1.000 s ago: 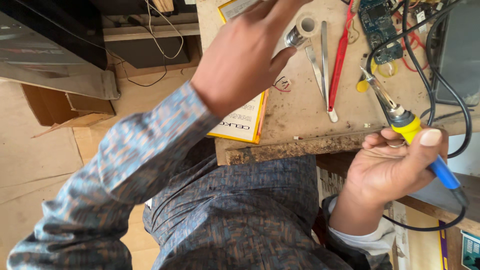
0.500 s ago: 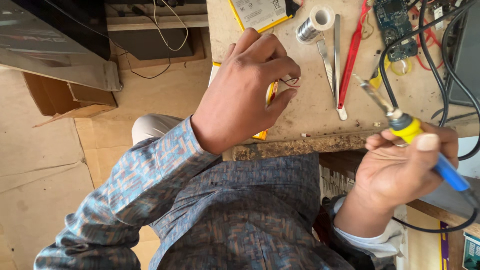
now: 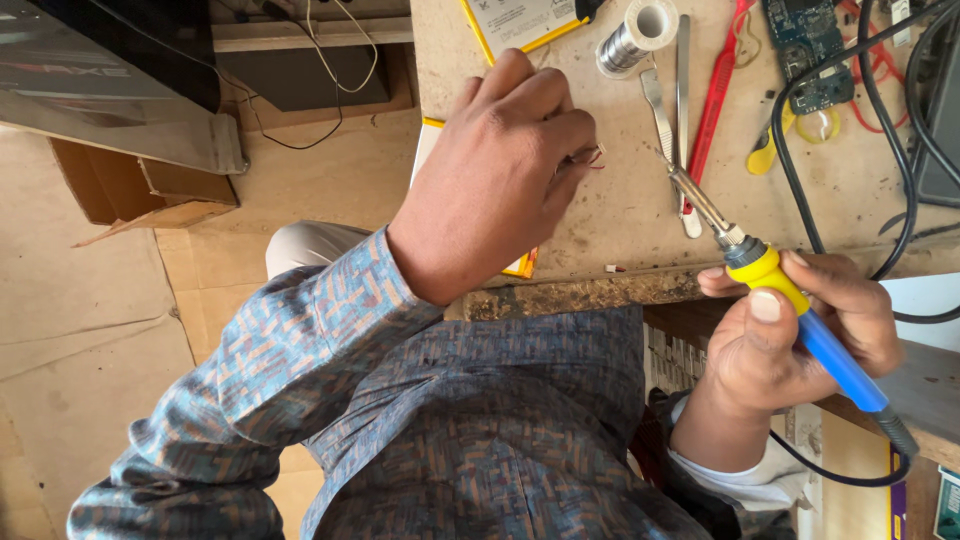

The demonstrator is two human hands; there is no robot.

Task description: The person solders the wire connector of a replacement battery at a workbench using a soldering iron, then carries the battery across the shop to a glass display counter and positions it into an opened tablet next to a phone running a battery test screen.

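Observation:
My left hand [image 3: 495, 180] rests on the wooden workbench [image 3: 620, 215] with its fingers closed, pinching a small thin red wire [image 3: 590, 158] at the fingertips. It covers most of a flat yellow-edged pack [image 3: 522, 266] near the bench's front edge. My right hand [image 3: 790, 345] is shut on a soldering iron [image 3: 775, 285] with a yellow collar and blue handle. The iron's metal tip [image 3: 690, 195] points up and left over the bench, a short way right of the left fingertips.
A solder spool [image 3: 640, 30], metal tweezers [image 3: 662, 100], a red-handled tool [image 3: 716, 85], a blue circuit board [image 3: 808, 45] and black cables [image 3: 800, 170] lie at the back of the bench. A second yellow-edged pack [image 3: 510, 22] lies beside the spool. Cardboard [image 3: 120, 300] covers the floor on the left.
My left hand has drawn back from the far side of the bench toward its front edge, fingers closing on the small wire. The right hand has kept the iron and shifted only slightly.

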